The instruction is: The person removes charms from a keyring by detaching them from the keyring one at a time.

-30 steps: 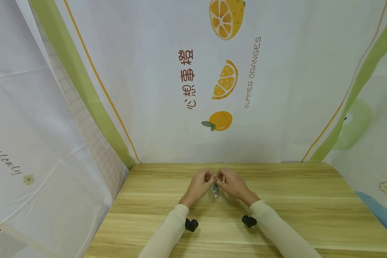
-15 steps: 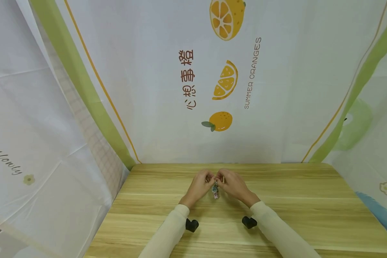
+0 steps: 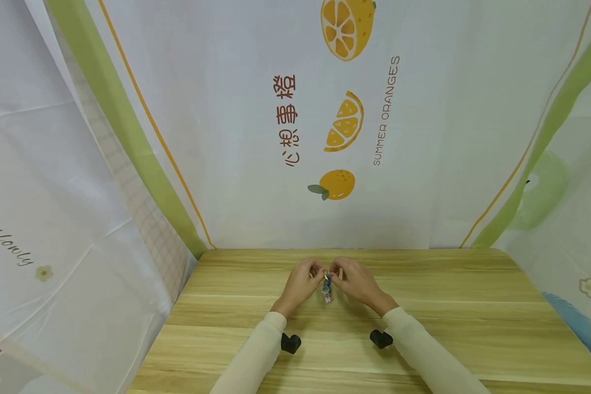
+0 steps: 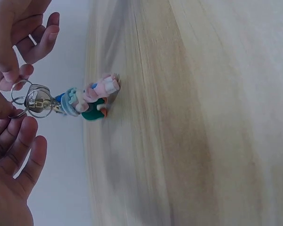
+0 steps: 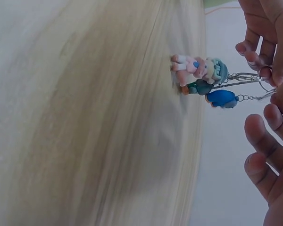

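In the head view, both hands meet over the middle of the far part of the table, a small keychain (image 3: 327, 294) hanging between them. My left hand (image 3: 301, 283) pinches the metal key rings (image 4: 51, 109) from one side. From the other side my right hand (image 3: 358, 282) pinches at the rings with thumb and fingertip. Below the rings dangle a pink figurine with a pale-blue hat (image 4: 104, 88) and a green figurine (image 4: 92, 113). A blue figurine (image 5: 220, 98) hangs on its own short chain in the right wrist view. The remaining fingers of both hands are loosely bent.
The wood-grain table (image 3: 226, 312) reaches back to a white cloth (image 3: 246, 208) printed with oranges. More printed cloth hangs at both sides. A black wrist mount (image 3: 291, 343) sticks out by the left cuff, another black mount (image 3: 381, 339) by the right.
The fingertips have parted slightly, and the keychain has shifted a little left. A shiny ring and the blue figurine now show between the hands. Both arms are almost still.
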`<state>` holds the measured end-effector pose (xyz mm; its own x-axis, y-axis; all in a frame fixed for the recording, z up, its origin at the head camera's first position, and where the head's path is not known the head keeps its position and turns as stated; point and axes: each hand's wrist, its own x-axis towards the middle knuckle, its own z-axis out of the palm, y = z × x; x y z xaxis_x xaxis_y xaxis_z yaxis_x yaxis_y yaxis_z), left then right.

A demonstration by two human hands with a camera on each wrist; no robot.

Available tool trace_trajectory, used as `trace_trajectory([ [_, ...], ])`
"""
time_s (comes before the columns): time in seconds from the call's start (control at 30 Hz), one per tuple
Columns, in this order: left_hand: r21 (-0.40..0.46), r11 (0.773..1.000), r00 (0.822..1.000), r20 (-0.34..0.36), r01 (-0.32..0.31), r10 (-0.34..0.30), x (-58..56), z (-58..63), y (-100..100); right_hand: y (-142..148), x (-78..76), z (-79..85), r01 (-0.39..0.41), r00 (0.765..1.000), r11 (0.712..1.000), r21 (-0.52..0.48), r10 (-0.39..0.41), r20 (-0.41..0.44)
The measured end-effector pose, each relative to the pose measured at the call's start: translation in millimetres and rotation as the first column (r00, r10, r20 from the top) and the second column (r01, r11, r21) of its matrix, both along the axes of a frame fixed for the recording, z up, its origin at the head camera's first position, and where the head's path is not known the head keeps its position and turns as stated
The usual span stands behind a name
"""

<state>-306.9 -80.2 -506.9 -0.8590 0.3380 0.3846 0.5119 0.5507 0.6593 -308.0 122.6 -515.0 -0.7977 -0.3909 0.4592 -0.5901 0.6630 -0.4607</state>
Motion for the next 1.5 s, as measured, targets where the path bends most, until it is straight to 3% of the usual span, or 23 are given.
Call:
trace_trajectory([
  [0.23,0.018,1.000,1.000,-0.003,0.014,-0.014,1.4,1.8,0.8,-4.1,-0.5,2.3,0.030,0.999,0.999,0.027,-0.030,0.026],
  [0.67,-0.011,0.999,0.996,0.082,0.041,-0.040,5.3,3.3,2.2,-3.4,-0.3,-4.6,0.008,0.998,1.000,0.015,-0.007,-0.059],
  [0.93,-0.022,1.000,0.999,0.039,0.015,-0.014,3.9,3.9,3.7,-3.4,-0.4,-3.5,-0.016,0.996,1.000,-0.013,0.015,-0.090],
  [1.27,-0.023,0.998,0.998,0.041,-0.050,0.051,1.1,0.1,-3.8,-0.3,1.4,5.5,-0.065,0.995,0.995,-0.075,0.059,-0.085],
  [1.5,-0.014,0.999,0.999,0.026,-0.043,0.043,-0.1,1.1,-6.0,6.0,-0.4,8.2,-0.034,0.995,0.998,-0.055,0.029,-0.091],
])
